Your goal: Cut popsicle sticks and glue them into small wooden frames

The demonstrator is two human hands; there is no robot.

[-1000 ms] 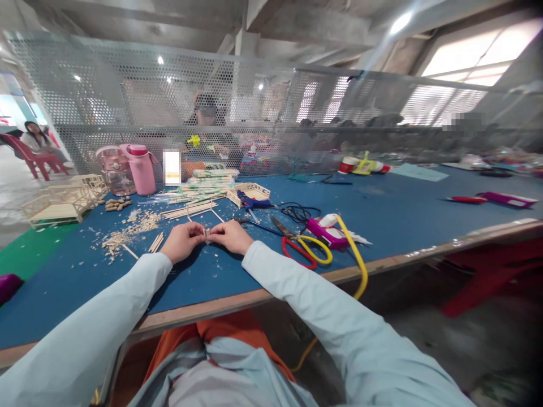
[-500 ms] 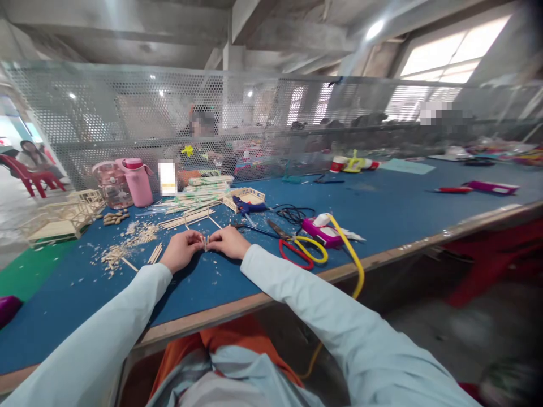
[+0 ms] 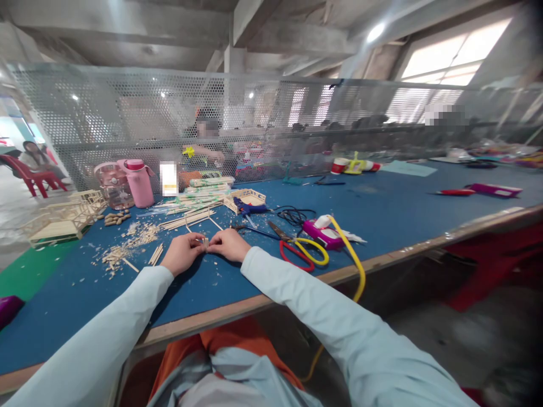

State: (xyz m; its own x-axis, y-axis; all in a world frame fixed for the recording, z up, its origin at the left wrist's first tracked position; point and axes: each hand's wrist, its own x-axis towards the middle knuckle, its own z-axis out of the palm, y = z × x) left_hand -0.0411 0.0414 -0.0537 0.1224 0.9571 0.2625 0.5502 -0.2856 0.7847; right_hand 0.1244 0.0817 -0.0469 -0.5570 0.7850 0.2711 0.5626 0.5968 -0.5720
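Between my fingertips stand a few short wooden stick pieces (image 3: 206,242), held upright just above the blue table. My left hand (image 3: 183,252) pinches them from the left, and my right hand (image 3: 229,245) pinches them from the right. Just beyond my hands lie longer wooden sticks (image 3: 193,218), some joined in an angled frame. A small bundle of cut sticks (image 3: 156,254) rests left of my left hand. Red-and-yellow-handled scissors (image 3: 303,251) lie right of my right hand, and a blue glue gun (image 3: 250,207) sits behind it.
Wood scraps (image 3: 127,246) are scattered at left, near peanuts (image 3: 116,217). Finished stick frames (image 3: 63,220) stand at far left. A pink bottle (image 3: 141,186) is at the back. A purple power strip (image 3: 324,233) with a yellow cord (image 3: 354,260) sits at right. A mesh partition (image 3: 148,113) rises behind.
My fingers have drawn slightly closer together around the short stick pieces. The things on the table have stayed in place.
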